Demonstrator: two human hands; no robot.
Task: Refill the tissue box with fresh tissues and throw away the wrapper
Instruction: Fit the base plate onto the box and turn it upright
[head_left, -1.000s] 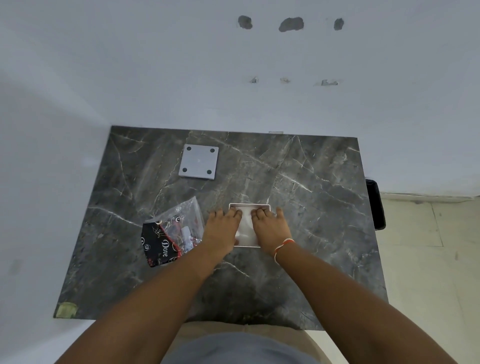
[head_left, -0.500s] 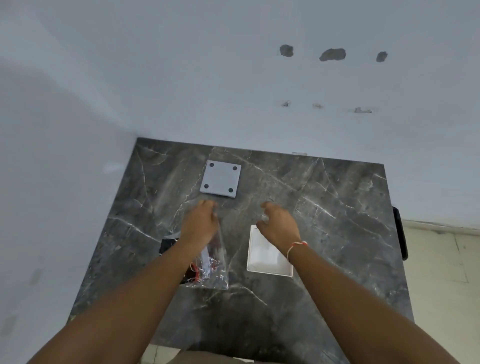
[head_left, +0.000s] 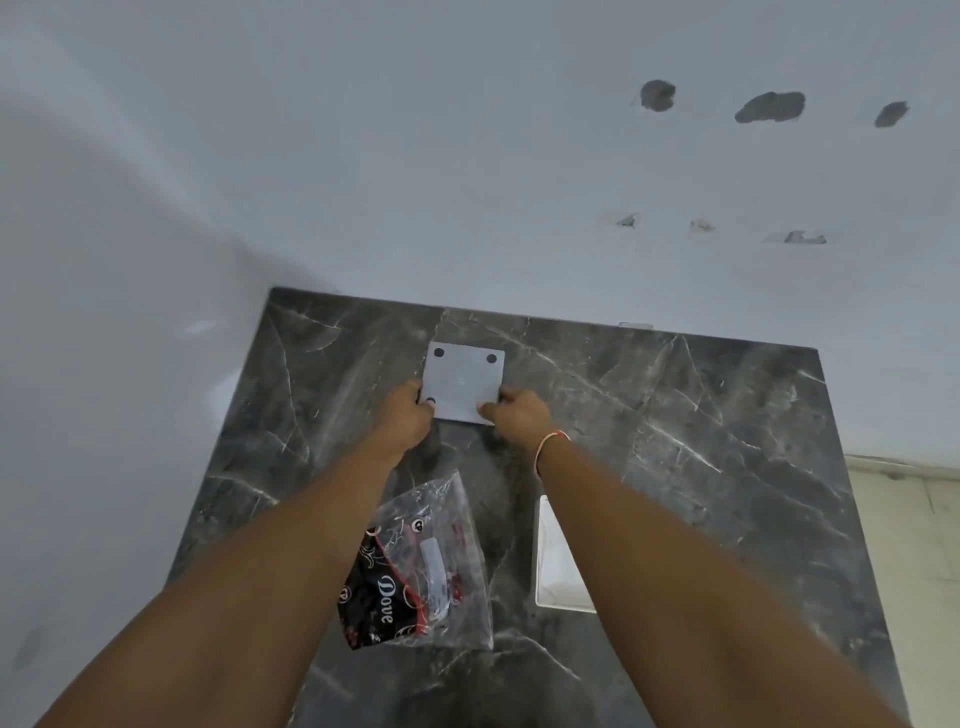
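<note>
A grey square plate (head_left: 464, 382) with dark round feet at its corners, seemingly the tissue box's base, lies at the far middle of the table. My left hand (head_left: 402, 415) grips its near left corner and my right hand (head_left: 517, 415) grips its near right corner. Nearer to me lies a clear plastic wrapper (head_left: 428, 566) with a black and red "Dove" print. To its right stands the white tissue box (head_left: 558, 571), open side up with white tissues in it, partly hidden by my right forearm.
All of it rests on a dark grey marble table (head_left: 701, 467) set against a white wall (head_left: 467, 182) at the back and left. The wall has several patched holes. A pale tiled floor (head_left: 909, 545) shows past the table's right edge.
Both hands left the white tissue box, reached forward past the wrapper and took hold of the grey plate's near corners. The camera view has tilted up and moved closer.
</note>
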